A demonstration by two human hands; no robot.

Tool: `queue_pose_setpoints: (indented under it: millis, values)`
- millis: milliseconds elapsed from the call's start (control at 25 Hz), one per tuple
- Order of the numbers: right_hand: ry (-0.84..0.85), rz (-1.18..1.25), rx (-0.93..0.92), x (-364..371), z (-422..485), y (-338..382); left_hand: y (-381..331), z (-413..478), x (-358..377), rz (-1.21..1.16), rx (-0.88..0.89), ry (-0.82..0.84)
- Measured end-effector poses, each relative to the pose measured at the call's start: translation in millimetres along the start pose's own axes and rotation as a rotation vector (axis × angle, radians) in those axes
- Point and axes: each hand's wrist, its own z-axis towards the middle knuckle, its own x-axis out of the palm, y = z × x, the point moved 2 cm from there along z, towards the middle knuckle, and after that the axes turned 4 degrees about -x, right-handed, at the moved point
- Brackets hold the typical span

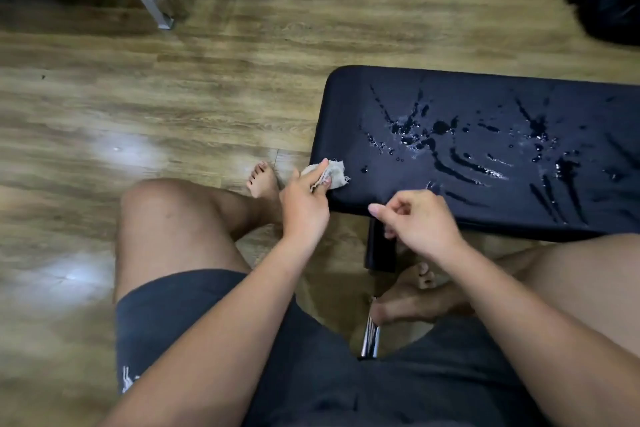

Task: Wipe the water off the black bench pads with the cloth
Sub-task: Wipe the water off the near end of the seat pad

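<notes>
One black pad [491, 90] topped the table, reaching from the middle of the view out past the right edge. One cloth [335, 173], small, pale and frayed, was in play, and two hands worked near the pad's near left corner. The water [440, 126] was not wiped: a main splash of beads sat near the pad's middle, with many thin streaks and drops fanning outward and toward the right.

The left hand [304, 208] pinched the bunched cloth between thumb and fingers, its back turned up and the wrist straight. The cloth touched the pad's near left corner, apart from the main splash, with a single drop just beside it. The right hand [420, 222] held nothing; its fingers were loosely curled under the palm and its thumb stuck out toward the left. It hovered over the pad's near edge, and whether it touched the pad could not be told. Both forearms reached forward from the bottom of the view, close together.

The person sat in dark shorts [311, 357], two bare feet on the wooden floor [173, 97], the left foot [261, 178] just beside the cloth.
</notes>
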Motion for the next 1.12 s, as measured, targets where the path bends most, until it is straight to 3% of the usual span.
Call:
queue_pose_setpoints:
  millis: [80,160,360,480,600,680,920,1120]
  values:
    - [0.040,0.432,0.121,21,-21,3,4,-17,10,0.033,0.025,0.019]
    - [0.041,0.545,0.187,41,-21,4,2,-45,22,0.049,0.073,0.077]
    - [-0.296,0.160,-0.055,28,-13,-11,2,-76,19,0.044,0.176,0.188]
    - [-0.434,0.043,-0.148,-5,-8,-29,9,-76,16,0.005,0.184,0.154]
    - [-0.567,-0.043,-0.195,-27,-6,-39,17,-56,10,-0.067,-0.007,-0.008]
    - [-0.681,-0.084,-0.246,-30,-11,-37,26,-36,6,-0.144,-0.143,-0.022]
    - [-0.362,-0.466,-0.497,9,-10,-33,34,-22,-3,-0.129,-0.117,0.016]
    - [-0.293,-0.597,-0.632,2,-6,-34,35,-17,-9,-0.209,-0.149,0.048]
